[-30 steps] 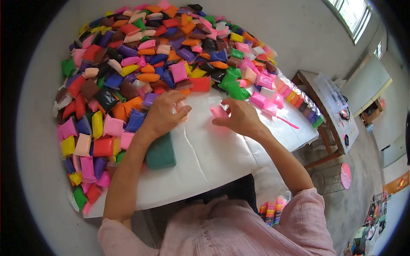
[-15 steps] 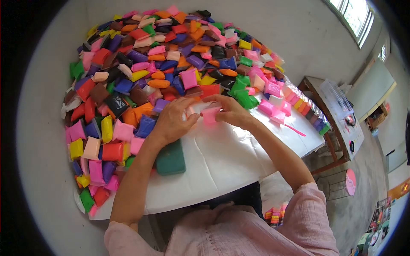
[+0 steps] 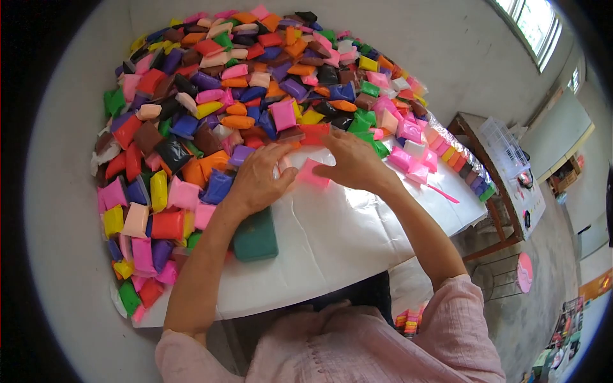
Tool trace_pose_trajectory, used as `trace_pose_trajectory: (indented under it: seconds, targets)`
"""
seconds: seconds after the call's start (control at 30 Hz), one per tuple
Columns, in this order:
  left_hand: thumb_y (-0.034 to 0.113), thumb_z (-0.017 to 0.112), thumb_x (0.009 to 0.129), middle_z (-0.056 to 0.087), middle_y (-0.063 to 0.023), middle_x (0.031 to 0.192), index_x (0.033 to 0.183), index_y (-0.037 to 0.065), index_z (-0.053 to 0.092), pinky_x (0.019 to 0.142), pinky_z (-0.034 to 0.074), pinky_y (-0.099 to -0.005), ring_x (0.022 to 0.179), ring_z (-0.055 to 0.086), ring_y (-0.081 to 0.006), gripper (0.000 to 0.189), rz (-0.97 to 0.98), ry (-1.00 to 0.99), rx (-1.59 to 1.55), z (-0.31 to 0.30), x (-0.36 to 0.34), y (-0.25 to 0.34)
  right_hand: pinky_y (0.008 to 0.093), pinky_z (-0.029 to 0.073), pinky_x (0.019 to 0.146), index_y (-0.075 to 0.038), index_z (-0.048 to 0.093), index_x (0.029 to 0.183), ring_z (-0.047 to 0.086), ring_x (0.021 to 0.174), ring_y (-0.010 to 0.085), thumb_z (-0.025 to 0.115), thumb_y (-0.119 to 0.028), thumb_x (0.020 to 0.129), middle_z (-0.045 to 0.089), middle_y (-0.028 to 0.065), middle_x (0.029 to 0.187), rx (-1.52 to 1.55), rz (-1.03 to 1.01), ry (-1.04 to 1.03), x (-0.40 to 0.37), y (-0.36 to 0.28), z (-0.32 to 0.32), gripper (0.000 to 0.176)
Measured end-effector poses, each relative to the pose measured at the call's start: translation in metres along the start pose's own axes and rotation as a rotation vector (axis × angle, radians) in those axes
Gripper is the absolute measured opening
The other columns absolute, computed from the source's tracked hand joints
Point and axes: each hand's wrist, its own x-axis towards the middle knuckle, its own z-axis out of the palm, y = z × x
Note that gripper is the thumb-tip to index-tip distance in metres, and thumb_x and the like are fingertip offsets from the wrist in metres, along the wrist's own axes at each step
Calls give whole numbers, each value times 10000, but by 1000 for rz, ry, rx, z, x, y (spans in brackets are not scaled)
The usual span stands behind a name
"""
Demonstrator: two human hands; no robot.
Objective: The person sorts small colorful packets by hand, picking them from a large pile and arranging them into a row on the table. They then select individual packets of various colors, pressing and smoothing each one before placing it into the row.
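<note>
My left hand [image 3: 260, 179] is curved over the white-covered table [image 3: 332, 236], its fingers bent around a pale packet that is mostly hidden. Beside it, my right hand [image 3: 354, 161] has its thumb and fingers apart, with the thumb at the edge of a pink packet [image 3: 314, 173]. Whether the thumb presses on that packet is unclear. A red packet [image 3: 314, 134] lies just beyond the fingertips. Below my left hand sits a dark green box [image 3: 255, 237].
A large heap of coloured packets [image 3: 211, 96] covers the table's back and left. At the right are a pink knife-like tool [image 3: 443, 193], a row of coloured packets [image 3: 456, 156], a wooden side table [image 3: 504, 239] and a round pink-topped stool [image 3: 524, 272].
My right hand has opened wider and shifted slightly right, off the pink packet's top. The pink packet now lies tilted between the hands. My left hand has barely moved.
</note>
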Motion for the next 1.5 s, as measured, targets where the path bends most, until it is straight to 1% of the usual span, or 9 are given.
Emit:
trace_pose_trajectory:
  seconds: [0.17,0.37,0.47,0.67,0.77,0.87,1.07,1.37,1.5]
  targets:
    - [221,637,814,603,-205,1190,1218,-12,576,988,423,-393,1120,563,-345,471,-14,-21,-7,-1,1,-2,431,467,868,11,629,1084,595,1000,346,736,-264,713,593,191,1096,-87,4,-268,8,-2,13,474]
    - [222,640,813,597,-202,1211,1232,1,573,997,420,-392,1131,561,-343,478,-31,-23,12,-3,0,2,383,498,817,19,614,1109,616,946,304,702,-119,699,617,188,1016,191,-42,127,2,15,30,441]
    - [222,646,815,591,-200,1224,1254,8,558,999,420,-392,1138,561,-339,496,-10,-32,41,-1,0,-3,425,510,765,22,621,1000,640,900,340,712,-144,674,662,181,955,478,-118,126,6,6,34,377]
    - [195,654,804,583,-201,1229,1314,40,511,991,426,-396,1133,566,-341,551,24,-6,19,2,0,-5,404,508,745,11,625,974,656,822,328,725,-145,673,668,186,836,596,-140,64,17,-1,48,353]
    - [185,661,787,580,-199,1230,1317,47,507,992,424,-396,1139,561,-339,569,25,-9,8,2,1,-3,413,506,737,6,624,930,655,818,322,731,-158,671,665,186,854,606,-201,104,19,-1,47,325]
    - [181,680,758,575,-192,1236,1314,49,509,995,420,-401,1147,554,-340,596,37,-8,18,2,1,-2,338,527,730,-8,620,1054,645,830,277,727,-124,724,656,140,962,544,-243,48,15,1,43,365]
    - [232,697,721,561,-193,1256,1298,4,502,1024,389,-429,1181,517,-347,651,123,56,105,3,3,-2,347,530,743,-11,606,1106,639,880,261,727,-138,738,625,151,1066,376,-200,46,16,6,55,407]
    - [140,663,776,599,-174,1209,1155,-9,610,1003,414,-399,1144,556,-339,411,193,160,59,-17,4,33,381,512,804,-30,567,1239,639,907,278,666,-102,751,611,141,1118,466,-49,35,7,21,20,504]
    - [135,653,815,634,-164,1085,1057,-8,641,892,474,-388,997,612,-335,282,290,-82,72,-11,-2,74,416,493,824,-74,559,1260,621,975,327,679,-131,739,574,144,1192,165,-66,349,50,16,5,537]
